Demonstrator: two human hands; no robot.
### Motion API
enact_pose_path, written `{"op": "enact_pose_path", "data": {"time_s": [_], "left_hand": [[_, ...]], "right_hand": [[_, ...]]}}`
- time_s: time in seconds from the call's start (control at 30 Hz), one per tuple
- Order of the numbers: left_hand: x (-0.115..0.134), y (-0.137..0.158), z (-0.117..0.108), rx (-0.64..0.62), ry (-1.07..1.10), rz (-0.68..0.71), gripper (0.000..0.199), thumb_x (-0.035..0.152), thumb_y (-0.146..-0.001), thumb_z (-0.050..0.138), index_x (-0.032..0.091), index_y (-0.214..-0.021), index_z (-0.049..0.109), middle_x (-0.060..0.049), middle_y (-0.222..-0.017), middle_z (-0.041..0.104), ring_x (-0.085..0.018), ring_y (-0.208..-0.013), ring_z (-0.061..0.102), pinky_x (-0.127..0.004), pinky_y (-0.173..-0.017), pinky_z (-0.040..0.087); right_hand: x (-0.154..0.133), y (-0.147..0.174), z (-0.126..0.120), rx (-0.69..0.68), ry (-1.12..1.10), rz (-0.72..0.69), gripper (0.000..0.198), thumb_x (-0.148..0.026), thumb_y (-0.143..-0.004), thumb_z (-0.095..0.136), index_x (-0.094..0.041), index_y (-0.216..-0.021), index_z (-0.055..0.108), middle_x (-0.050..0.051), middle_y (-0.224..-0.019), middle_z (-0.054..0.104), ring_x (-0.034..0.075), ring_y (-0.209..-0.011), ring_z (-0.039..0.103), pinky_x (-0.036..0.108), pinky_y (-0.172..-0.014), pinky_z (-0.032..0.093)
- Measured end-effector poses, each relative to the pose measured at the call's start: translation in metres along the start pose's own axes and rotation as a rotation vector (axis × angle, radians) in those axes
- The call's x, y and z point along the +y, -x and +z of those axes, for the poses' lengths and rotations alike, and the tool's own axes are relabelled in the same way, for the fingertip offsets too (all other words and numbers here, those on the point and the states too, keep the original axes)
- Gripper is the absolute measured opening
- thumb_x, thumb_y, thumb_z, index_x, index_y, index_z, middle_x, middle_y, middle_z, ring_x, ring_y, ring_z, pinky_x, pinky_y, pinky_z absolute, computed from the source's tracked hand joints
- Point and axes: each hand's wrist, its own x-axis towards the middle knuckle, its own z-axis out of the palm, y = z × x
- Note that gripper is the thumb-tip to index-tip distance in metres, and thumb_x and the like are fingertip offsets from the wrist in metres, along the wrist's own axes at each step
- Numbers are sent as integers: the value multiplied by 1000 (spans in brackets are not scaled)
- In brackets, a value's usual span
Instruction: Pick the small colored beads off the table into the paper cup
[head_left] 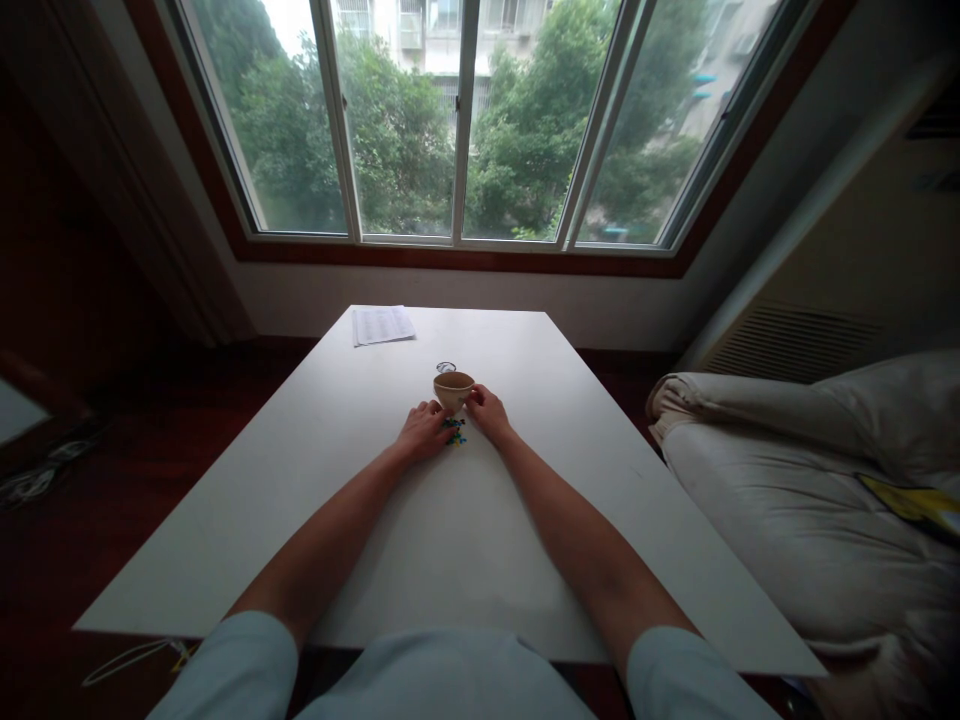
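Observation:
A small tan cup [454,392] with a wide mouth stands near the middle of the white table [465,540]. At its right side, my right hand [489,410] has its thumb and fingers closed on the rim and wall. My left hand [426,430] lies low at the cup's front left, fingers stretched forward. Beside its thumb sits a loose cluster of small green, blue and yellow pieces [456,437], too tiny to name. A thin dark loop, perhaps a cord or band [445,367], lies just behind the cup. The cup's inside bottom is out of sight.
Printed sheets of paper [382,325] lie at the table's far left corner. To the right stands a padded beige sofa [795,480] with a yellow and black item [915,505] on it. A wide window [457,130] is beyond the table. Cables [45,475] lie on the floor at left.

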Motion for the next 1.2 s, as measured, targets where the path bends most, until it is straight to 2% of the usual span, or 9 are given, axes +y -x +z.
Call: {"op": "enact_pose_path", "data": {"time_s": [0.2, 0.4, 0.6, 0.77, 0.97, 1.2], "left_hand": [[-1, 3, -1, 9, 41, 72, 36, 45, -90, 61, 30, -122, 68, -7, -120, 62, -26, -108, 55, -39, -95, 44], [-8, 3, -1, 32, 74, 59, 37, 39, -89, 62, 26, -123, 69, -8, -114, 64, -25, -106, 57, -38, -95, 45], [-20, 3, -4, 66, 90, -2, 38, 31, -88, 62, 26, -125, 67, -7, -106, 65, -23, -103, 58, -35, -93, 46], [-28, 4, -9, 33, 112, -99, 32, 35, -89, 60, 26, -119, 69, -5, -95, 65, -21, -95, 59, -32, -83, 47], [-28, 6, -18, -46, 116, -44, 26, 39, -91, 56, 27, -107, 73, -3, -88, 63, -17, -82, 60, -28, -75, 46], [-25, 7, -24, -81, 133, 5, 35, 37, -84, 64, 27, -117, 69, -2, -95, 65, -17, -85, 62, -27, -77, 47]], "right_hand": [[3, 0, -1, -39, -47, 2, 32, -39, -88, 57, -28, -118, 64, -1, -95, 75, 16, -83, 66, 28, -78, 50], [9, 1, -21, -76, 142, 0, 21, -32, -89, 56, -24, -99, 73, 0, -85, 74, 16, -79, 64, 26, -74, 47], [-4, 11, -27, -213, 374, -156, 19, -29, -89, 60, -27, -97, 76, 1, -86, 73, 16, -78, 62, 25, -73, 43], [-16, 18, -26, -308, 371, -255, 21, -29, -88, 63, -27, -104, 76, 0, -88, 71, 14, -76, 61, 23, -73, 42], [-31, 25, -28, -400, 345, -342, 25, -37, -85, 69, -28, -107, 75, 0, -88, 69, 14, -74, 59, 23, -70, 41], [-42, 30, -26, -440, 352, -389, 32, -43, -81, 75, -28, -109, 74, 2, -98, 70, 16, -78, 60, 24, -72, 41]]}}
